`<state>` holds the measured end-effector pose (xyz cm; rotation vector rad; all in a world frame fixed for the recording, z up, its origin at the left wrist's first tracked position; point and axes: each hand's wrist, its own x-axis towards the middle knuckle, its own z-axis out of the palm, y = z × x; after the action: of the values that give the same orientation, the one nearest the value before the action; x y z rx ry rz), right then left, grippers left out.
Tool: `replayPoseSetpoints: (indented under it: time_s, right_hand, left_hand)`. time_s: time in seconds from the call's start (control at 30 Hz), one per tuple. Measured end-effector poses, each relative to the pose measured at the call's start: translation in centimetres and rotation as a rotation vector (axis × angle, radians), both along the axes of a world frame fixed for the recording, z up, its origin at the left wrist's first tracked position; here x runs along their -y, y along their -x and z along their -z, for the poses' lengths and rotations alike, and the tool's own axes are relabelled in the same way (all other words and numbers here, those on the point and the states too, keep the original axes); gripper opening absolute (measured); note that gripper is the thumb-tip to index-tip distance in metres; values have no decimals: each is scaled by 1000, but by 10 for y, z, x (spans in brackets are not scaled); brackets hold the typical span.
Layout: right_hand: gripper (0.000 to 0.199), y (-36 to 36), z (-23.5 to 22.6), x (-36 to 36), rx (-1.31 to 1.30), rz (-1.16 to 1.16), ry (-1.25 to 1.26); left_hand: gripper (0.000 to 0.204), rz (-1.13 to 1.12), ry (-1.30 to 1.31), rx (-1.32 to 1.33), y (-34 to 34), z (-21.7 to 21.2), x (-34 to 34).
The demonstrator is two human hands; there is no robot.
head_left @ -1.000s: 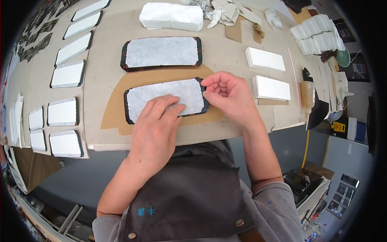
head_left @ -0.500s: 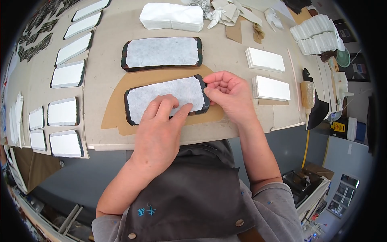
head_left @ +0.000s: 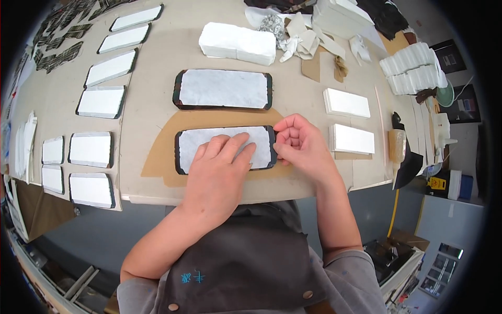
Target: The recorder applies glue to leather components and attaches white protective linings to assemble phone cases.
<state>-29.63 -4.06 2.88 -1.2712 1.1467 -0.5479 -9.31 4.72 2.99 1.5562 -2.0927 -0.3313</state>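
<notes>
A dark-edged rectangular panel [head_left: 201, 144] with a white sheet on top lies on a brown cardboard piece [head_left: 162, 157] near the table's front edge. My left hand [head_left: 217, 172] lies flat on the white sheet, fingers spread, pressing it down. My right hand [head_left: 300, 146] has its fingers curled at the panel's right end, fingertips on the dark rim. A second, similar panel [head_left: 222, 89] lies just behind the first, untouched.
Several smaller white-faced panels [head_left: 91, 149] lie in rows at the left. White blocks [head_left: 353, 138] sit to the right, a white wad stack [head_left: 238, 42] and crumpled scraps [head_left: 298, 34] at the back. The table's front edge [head_left: 209, 199] runs just below my hands.
My left hand slid slightly to the right along the white sheet. My right hand stayed at the panel's right end, fingers shifting a little on the rim.
</notes>
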Motion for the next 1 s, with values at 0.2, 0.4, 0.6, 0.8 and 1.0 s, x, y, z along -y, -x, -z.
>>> replayPoseSetpoints:
  time_s: [0.2, 0.4, 0.6, 0.8, 1.0]
  right_hand:
    - [20, -21, 1, -1, -113, 27, 506]
    - [21, -25, -13, 2, -560, -277, 1141]
    - [25, -21, -14, 4, -518, -494, 1135]
    - [20, 100, -4, 5, -257, 554, 998]
    - [43, 204, 16, -19, -428, 831, 722]
  left_hand:
    - [42, -2, -16, 73, -3, -2, 1]
    - [36, -28, -79, -19, -29, -16, -2]
    - [32, 18, -68, 158, -52, -35, -4]
    - [35, 226, 34, 3, 26, -76, 53]
    - [61, 552, 158, -13, 173, -30, 117]
